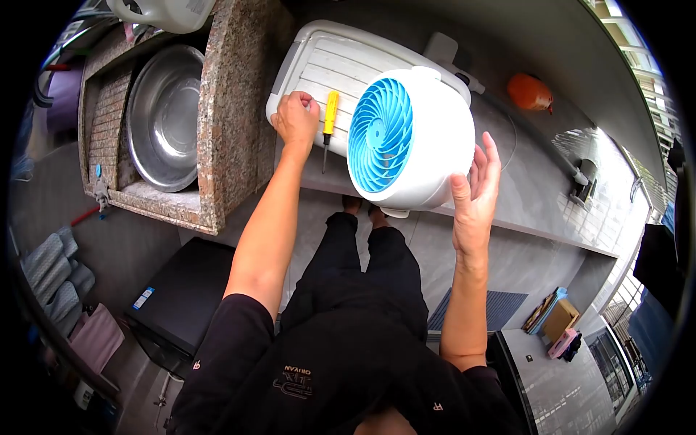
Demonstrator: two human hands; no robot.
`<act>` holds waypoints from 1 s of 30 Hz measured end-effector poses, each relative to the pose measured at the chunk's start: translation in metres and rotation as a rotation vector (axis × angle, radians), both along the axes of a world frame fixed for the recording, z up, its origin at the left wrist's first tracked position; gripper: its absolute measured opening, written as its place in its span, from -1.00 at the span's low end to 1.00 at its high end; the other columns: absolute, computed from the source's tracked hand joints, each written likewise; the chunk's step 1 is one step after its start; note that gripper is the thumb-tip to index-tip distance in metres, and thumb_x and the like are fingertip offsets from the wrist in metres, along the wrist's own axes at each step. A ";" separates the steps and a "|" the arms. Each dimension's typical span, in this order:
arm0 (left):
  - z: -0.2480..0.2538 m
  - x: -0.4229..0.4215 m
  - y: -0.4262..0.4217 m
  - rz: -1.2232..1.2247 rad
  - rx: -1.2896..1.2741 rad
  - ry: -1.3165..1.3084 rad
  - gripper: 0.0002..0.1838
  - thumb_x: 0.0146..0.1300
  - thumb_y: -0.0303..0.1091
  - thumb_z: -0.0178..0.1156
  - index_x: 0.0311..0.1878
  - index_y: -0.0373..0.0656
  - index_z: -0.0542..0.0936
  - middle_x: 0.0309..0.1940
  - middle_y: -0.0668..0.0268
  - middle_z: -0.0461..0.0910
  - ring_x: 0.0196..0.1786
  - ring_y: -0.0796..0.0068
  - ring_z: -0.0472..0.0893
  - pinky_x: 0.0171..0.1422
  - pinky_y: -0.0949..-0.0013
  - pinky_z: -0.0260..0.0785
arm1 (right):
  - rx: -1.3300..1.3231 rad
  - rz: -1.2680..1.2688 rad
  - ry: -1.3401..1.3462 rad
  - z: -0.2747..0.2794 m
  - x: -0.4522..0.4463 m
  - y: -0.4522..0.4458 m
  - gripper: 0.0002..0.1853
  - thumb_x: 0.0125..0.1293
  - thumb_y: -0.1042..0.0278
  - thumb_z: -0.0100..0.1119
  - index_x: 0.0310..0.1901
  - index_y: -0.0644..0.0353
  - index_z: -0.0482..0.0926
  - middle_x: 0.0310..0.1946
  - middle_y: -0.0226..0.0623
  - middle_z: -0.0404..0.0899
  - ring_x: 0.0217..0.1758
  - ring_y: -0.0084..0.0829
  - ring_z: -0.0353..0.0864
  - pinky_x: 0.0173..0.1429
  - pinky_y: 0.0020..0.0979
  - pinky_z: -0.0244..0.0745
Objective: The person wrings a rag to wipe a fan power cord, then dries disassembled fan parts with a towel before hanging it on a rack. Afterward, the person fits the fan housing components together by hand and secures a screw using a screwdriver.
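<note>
A white fan [442, 138] with a blue spiral grille [378, 134] stands in front of me, its grille turned to the left. My right hand [477, 199] is at the fan's right side, thumb and fingers apart, not wrapped round it; whether it touches the casing I cannot tell. My left hand [296, 122] is over the left end of a white slatted lid [337, 61], fingers curled together; anything in them is hidden. Between that hand and the fan lies a screwdriver [330, 116] with a yellow handle, its shaft pointing toward me past the lid's edge.
At left, a metal basin [170, 119] sits in a granite-edged sink [221, 138], with a white jug [163, 11] above. An orange object [529, 92] and a dark clamp-like fitting [583, 177] are on the grey counter [522, 196] at right. A black cabinet [192, 290] stands lower left.
</note>
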State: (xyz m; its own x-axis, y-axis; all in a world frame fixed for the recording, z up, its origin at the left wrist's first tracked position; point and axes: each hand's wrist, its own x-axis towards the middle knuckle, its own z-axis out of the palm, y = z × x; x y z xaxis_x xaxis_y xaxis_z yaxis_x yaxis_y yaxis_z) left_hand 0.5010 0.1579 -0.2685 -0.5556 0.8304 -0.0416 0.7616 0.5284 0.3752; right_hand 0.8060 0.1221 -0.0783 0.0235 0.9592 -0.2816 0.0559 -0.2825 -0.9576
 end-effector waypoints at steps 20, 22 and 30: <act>0.263 0.124 -0.091 -0.630 0.361 -0.932 -0.73 0.17 -0.68 0.43 -0.05 -0.27 0.73 -0.27 0.25 0.76 -0.21 0.51 0.72 -0.09 0.47 0.56 | 0.256 0.297 0.166 0.069 0.010 -0.030 -0.73 0.27 0.57 0.42 0.02 0.26 0.73 -0.18 -0.31 0.64 -0.28 -0.60 0.60 -0.20 -0.56 0.51; 0.257 0.148 -0.099 -0.484 0.351 -1.088 -0.71 0.22 -0.67 0.43 -0.06 -0.28 0.57 -0.26 0.23 0.75 -0.21 0.53 0.72 -0.08 0.46 0.57 | 0.277 0.258 0.070 0.062 0.016 -0.036 -0.77 0.27 0.60 0.40 -0.04 0.23 0.75 -0.19 -0.30 0.67 -0.27 -0.58 0.64 -0.20 -0.56 0.54; 0.244 0.203 -0.101 -0.344 0.320 -1.187 -0.64 0.27 -0.69 0.37 -0.21 -0.17 0.33 -0.25 0.16 0.74 -0.19 0.53 0.71 -0.08 0.46 0.57 | 0.094 0.355 0.258 0.042 0.082 -0.025 -0.82 0.27 0.64 0.36 -0.11 0.24 0.76 -0.20 -0.31 0.70 -0.19 -0.54 0.69 -0.17 -0.54 0.60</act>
State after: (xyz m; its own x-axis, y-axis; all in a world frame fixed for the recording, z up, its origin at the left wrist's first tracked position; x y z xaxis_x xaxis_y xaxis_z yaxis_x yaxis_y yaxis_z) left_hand 0.7041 0.0567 -0.0248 -0.0702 0.9883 -0.1355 -0.0486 0.1323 0.9900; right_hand 0.8879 0.0967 -0.0365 -0.3717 0.9167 -0.1463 -0.1106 -0.2002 -0.9735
